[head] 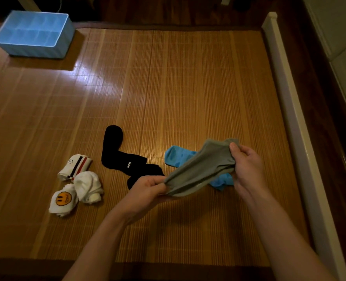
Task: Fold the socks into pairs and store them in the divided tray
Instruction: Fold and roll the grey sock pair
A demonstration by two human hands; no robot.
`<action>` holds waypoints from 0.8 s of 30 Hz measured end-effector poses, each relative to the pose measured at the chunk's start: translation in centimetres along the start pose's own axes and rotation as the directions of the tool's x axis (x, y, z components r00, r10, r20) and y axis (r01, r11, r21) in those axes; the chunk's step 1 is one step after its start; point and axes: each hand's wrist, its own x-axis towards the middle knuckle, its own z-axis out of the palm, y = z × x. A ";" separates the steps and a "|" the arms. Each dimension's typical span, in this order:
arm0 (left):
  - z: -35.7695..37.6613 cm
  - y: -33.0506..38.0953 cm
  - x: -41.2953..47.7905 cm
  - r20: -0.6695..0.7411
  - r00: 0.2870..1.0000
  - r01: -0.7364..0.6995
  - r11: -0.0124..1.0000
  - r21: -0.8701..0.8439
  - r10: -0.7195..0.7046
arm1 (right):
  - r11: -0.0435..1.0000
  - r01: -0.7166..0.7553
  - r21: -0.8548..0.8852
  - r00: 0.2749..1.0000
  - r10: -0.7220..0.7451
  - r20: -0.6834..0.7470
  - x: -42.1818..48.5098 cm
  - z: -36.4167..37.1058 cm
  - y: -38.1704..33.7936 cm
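Above the bamboo mat (168,88), left hand (147,187) and right hand (247,161) each pinch one end of the grey socks (204,169), stretched taut, so folding looks underway; next, double them over and carry them to the blue divided tray (36,50) at far left.

I count one blue divided tray (34,35) at the upper left of the frame. At lower left there are three rolled white bundles: a striped bundle (74,166), a plain bundle (89,186) and a smiley-face bundle (62,199). Toward the middle I make out two black socks, a lettered black sock (117,151) and a second black sock (145,172), one grey sock (200,169) that may be two laid together, blue sock (178,156) in two patches, one or two I cannot tell, plus two grips, left grip (147,187) and right grip (247,161), and one bamboo mat (188,78).
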 end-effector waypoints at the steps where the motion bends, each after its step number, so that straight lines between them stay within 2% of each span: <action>1: 0.1 0.0 0.2 -0.023 1.000 -0.009 1.000 -0.024 0.008 | 1.000 -0.002 0.012 1.000 0.002 -0.017 0.1 0.0 0.0; 6: 0.3 0.4 0.7 -0.103 0.992 -0.096 0.977 -0.190 0.077 | 0.991 -0.063 0.122 0.997 0.068 -0.040 0.0 -0.1 0.0; 10: 0.3 0.2 0.7 -0.086 0.992 -0.119 0.934 -0.335 0.096 | 0.972 -0.121 0.200 0.992 0.109 0.070 -0.5 0.0 0.0; 13: 0.3 0.2 0.3 -0.063 0.993 -0.109 0.955 -0.275 0.095 | 0.962 -0.153 0.227 0.975 0.109 0.196 -0.7 0.0 -0.1; 15: 0.5 0.3 -0.1 -0.069 0.994 -0.098 0.969 -0.225 0.085 | 0.967 -0.181 0.180 0.949 0.124 0.290 -1.1 0.1 -0.2; 17: 0.9 0.1 -0.3 -0.111 0.992 -0.092 0.967 -0.238 0.067 | 0.975 -0.172 0.138 0.944 0.123 0.306 -1.4 0.2 -0.1; 20: 1.4 0.0 -0.1 -0.167 0.985 -0.088 0.943 -0.321 0.035 | 0.963 -0.199 0.180 0.944 0.139 0.298 -1.8 0.8 0.5; 24: 1.4 0.0 -0.1 -0.112 0.993 -0.074 0.925 -0.373 0.034 | 0.944 -0.290 0.160 0.900 0.212 0.382 -1.7 1.5 1.0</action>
